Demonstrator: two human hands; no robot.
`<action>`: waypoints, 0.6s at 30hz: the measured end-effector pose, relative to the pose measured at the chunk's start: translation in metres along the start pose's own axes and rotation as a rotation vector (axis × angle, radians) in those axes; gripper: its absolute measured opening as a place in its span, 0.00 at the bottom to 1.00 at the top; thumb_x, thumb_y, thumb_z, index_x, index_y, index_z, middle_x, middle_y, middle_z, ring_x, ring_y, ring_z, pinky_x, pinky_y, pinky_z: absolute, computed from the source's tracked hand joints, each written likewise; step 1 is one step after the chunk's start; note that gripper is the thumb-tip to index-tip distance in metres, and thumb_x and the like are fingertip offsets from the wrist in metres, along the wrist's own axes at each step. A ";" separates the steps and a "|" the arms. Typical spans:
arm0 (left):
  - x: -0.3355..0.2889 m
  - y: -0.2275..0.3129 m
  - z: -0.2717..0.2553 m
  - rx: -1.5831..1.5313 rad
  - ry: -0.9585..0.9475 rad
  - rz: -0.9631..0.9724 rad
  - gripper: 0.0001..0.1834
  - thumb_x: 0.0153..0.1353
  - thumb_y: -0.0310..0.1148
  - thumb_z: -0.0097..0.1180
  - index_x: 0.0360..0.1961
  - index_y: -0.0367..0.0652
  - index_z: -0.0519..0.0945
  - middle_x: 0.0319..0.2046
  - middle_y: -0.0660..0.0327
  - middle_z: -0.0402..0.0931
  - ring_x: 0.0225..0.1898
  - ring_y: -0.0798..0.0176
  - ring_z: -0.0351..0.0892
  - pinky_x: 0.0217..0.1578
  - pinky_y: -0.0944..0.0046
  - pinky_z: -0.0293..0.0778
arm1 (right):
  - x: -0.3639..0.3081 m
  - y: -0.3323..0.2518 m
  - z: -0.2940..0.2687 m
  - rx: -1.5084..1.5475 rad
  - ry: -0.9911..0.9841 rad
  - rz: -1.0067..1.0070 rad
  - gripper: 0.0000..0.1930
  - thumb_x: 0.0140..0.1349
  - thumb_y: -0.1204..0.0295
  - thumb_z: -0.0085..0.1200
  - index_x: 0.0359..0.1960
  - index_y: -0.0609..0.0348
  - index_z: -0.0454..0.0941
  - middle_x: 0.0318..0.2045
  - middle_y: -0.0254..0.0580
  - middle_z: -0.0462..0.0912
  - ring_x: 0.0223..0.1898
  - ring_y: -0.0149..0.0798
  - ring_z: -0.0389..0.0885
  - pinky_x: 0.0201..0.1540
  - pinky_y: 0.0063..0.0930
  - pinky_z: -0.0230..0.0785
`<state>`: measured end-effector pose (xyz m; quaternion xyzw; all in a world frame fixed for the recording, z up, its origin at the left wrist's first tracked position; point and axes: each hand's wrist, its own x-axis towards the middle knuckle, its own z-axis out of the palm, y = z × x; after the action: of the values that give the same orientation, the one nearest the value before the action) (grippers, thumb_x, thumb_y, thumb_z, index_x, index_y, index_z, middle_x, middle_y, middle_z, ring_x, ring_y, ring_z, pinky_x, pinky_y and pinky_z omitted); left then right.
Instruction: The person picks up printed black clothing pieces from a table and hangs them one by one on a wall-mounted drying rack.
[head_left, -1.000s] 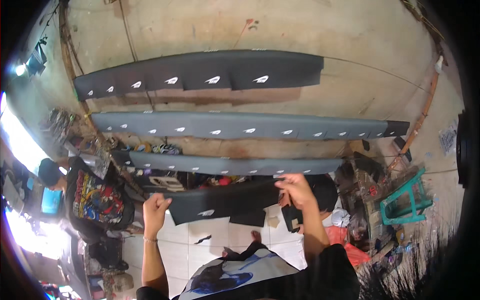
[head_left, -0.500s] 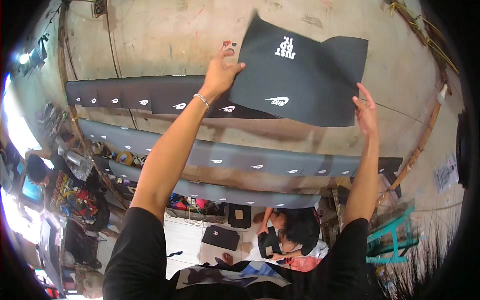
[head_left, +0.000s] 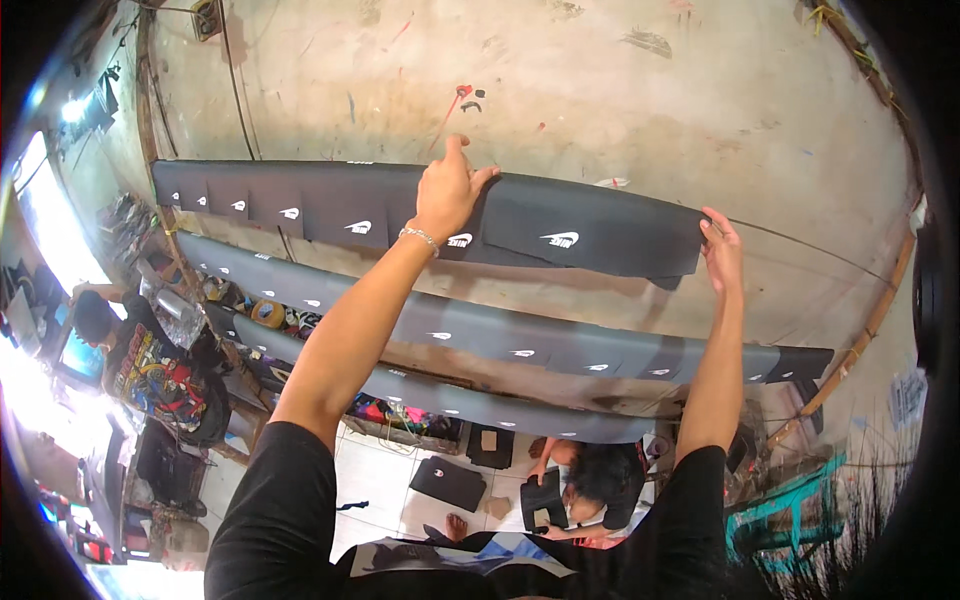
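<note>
A black fabric panel [head_left: 590, 225] with a white print hangs folded over a line along the wall, its lower edge slanting. My left hand [head_left: 448, 190] is at its upper left corner, thumb stretched along the top edge and index finger raised apart. At the upper right corner, the fingertips of my right hand [head_left: 723, 250] are closed at the panel's edge. More black printed panels [head_left: 330, 205] hang overlapping on the same line to the left, partly behind my left hand.
Lower down, a second row of panels [head_left: 560, 340] and a third row [head_left: 500, 408] hang across. Beneath them a co-worker [head_left: 600, 480] bends over dark cloth beside a folded black stack [head_left: 448, 482]. Another person [head_left: 165, 370] sits at left. A turquoise stand [head_left: 790, 500] stands right.
The panel, held up and spread between both hands before, now hangs folded over the line. My right hand has moved down slightly with its edge; my left hand's thumb now lies along the top.
</note>
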<state>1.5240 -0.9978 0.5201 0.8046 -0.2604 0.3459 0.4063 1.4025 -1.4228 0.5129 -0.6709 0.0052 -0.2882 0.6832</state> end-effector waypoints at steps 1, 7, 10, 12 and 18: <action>-0.006 0.000 -0.002 0.014 0.085 0.069 0.23 0.56 0.37 0.62 0.45 0.36 0.66 0.14 0.56 0.71 0.20 0.53 0.74 0.23 0.58 0.69 | -0.003 0.000 -0.001 -0.019 -0.016 0.000 0.17 0.61 0.76 0.54 0.53 0.55 0.73 0.35 0.30 0.80 0.34 0.23 0.76 0.35 0.18 0.66; -0.091 -0.027 -0.039 -0.003 0.017 0.003 0.21 0.57 0.37 0.61 0.44 0.38 0.66 0.12 0.58 0.68 0.14 0.54 0.70 0.19 0.58 0.66 | 0.003 0.005 -0.006 -0.022 -0.081 -0.028 0.20 0.62 0.76 0.52 0.57 0.53 0.70 0.35 0.30 0.80 0.37 0.23 0.76 0.42 0.21 0.65; -0.158 -0.057 -0.070 0.106 -0.101 -0.120 0.20 0.57 0.38 0.61 0.43 0.39 0.68 0.13 0.57 0.70 0.15 0.52 0.71 0.20 0.56 0.67 | 0.009 0.010 -0.008 -0.037 -0.104 -0.024 0.22 0.62 0.76 0.52 0.59 0.53 0.68 0.35 0.29 0.80 0.37 0.24 0.75 0.42 0.21 0.65; -0.204 -0.083 -0.085 0.076 -0.144 -0.290 0.19 0.57 0.38 0.60 0.42 0.39 0.70 0.15 0.55 0.72 0.17 0.49 0.73 0.21 0.54 0.67 | 0.009 0.008 -0.007 -0.020 -0.107 -0.039 0.23 0.62 0.76 0.52 0.61 0.52 0.67 0.36 0.30 0.79 0.38 0.24 0.75 0.42 0.22 0.65; -0.344 -0.122 -0.138 0.173 -0.205 -0.506 0.16 0.59 0.40 0.58 0.38 0.39 0.71 0.16 0.52 0.74 0.19 0.48 0.76 0.22 0.52 0.68 | 0.005 0.015 -0.002 -0.008 0.024 -0.102 0.29 0.61 0.76 0.53 0.64 0.52 0.62 0.42 0.38 0.78 0.41 0.30 0.76 0.45 0.27 0.67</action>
<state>1.3465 -0.7703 0.2578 0.9065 -0.0604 0.1713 0.3811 1.4114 -1.4281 0.5008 -0.6693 -0.0195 -0.3307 0.6651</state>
